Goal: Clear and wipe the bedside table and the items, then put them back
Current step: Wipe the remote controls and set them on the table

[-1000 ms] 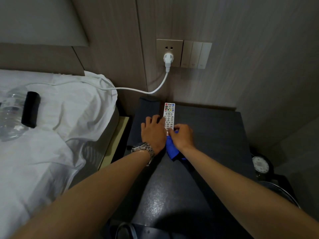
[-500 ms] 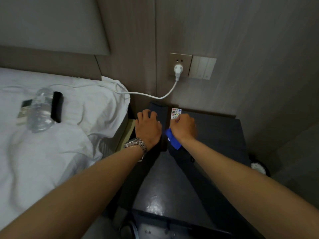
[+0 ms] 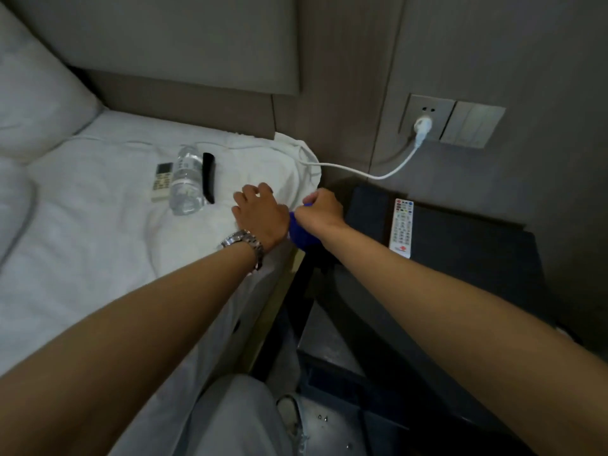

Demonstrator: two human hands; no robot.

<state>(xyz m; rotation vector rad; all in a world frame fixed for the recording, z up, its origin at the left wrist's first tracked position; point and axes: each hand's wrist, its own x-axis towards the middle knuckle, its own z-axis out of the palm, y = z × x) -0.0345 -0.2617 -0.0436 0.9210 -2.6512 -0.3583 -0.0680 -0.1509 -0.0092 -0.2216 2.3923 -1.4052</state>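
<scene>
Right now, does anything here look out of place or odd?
Yes: a water bottle lies on its side on the bed sheet, between a small white remote and a black object, an odd place for them. A larger white remote lies on the dark bedside table. Nothing looks spilled or broken.

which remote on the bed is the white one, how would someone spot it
On the white bed, three items lie side by side left of the left hand. The white remote is leftmost, beside the clear water bottle; it is the only one with a small screen and buttons.

Head camera looks steeply down, close over bed.
</scene>
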